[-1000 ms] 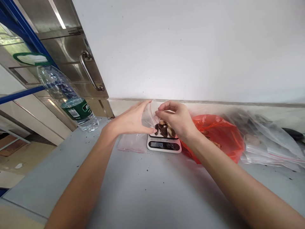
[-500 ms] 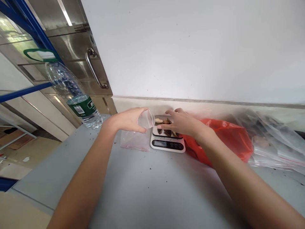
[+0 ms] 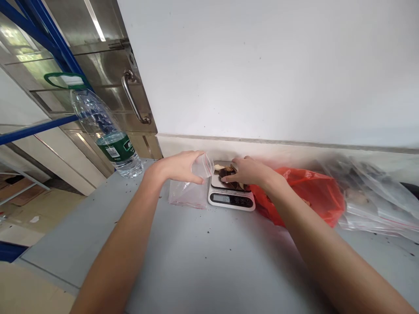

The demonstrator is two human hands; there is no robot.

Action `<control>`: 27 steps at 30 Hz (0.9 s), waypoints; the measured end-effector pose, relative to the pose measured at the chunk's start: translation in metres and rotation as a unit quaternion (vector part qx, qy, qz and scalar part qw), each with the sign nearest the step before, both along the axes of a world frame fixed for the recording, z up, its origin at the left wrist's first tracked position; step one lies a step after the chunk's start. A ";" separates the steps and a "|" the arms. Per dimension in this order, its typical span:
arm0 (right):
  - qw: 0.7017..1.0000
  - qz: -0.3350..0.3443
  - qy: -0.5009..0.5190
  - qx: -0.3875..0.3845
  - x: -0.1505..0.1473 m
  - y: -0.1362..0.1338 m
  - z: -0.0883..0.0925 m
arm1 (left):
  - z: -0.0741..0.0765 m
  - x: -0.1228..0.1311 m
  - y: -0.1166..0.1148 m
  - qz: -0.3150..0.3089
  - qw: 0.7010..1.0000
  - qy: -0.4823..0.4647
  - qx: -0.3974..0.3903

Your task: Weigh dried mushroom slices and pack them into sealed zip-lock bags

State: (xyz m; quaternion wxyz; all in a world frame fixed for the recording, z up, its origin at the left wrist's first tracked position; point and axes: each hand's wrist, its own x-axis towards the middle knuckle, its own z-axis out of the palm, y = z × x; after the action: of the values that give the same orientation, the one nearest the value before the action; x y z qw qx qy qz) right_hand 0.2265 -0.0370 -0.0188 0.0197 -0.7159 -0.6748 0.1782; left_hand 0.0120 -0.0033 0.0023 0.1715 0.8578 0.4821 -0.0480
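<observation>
My left hand (image 3: pixel 183 166) holds a small clear zip-lock bag (image 3: pixel 198 167) by its sides, the mouth spread between thumb and fingers and turned toward the scale. Beside it stands a white kitchen scale (image 3: pixel 214 205) with digits on its display. Dark brown and pale dried slices (image 3: pixel 225 173) lie on its platform. Over them is my right hand (image 3: pixel 252 171), thumb and fingers closed round some dark slices; part of the pile is hidden beneath it. Flat clear zip-lock bags (image 3: pixel 188 196) lie on the table under my left hand.
A red plastic bag (image 3: pixel 310 187) lies open right of the scale, partly behind my right forearm. Farther right are larger clear zip-lock bags (image 3: pixel 369 209). A big water bottle (image 3: pixel 111 135) stands at the table's left edge. The white wall (image 3: pixel 262 78) rises just behind.
My right hand has come down onto the slices and its fingers have closed on dark ones. My left hand keeps the small bag in nearly the same place.
</observation>
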 end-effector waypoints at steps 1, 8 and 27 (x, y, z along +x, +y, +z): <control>1.000 0.006 0.012 0.003 0.001 0.001 0.000 | 0.000 0.000 -0.001 0.000 1.000 0.000 0.001; 0.994 0.024 0.105 -0.005 0.010 0.006 -0.005 | 0.000 0.005 -0.002 -0.010 1.000 0.009 -0.005; 0.975 -0.027 0.210 0.065 0.037 0.008 0.002 | -0.010 0.019 0.001 -0.050 0.998 -0.018 -0.042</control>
State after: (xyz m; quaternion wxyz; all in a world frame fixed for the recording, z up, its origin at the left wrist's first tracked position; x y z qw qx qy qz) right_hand 0.2638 -0.0292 -0.0171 0.2121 -0.6774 -0.6464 0.2798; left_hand 0.0307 -0.0024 -0.0079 0.2135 0.8738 0.4327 -0.0608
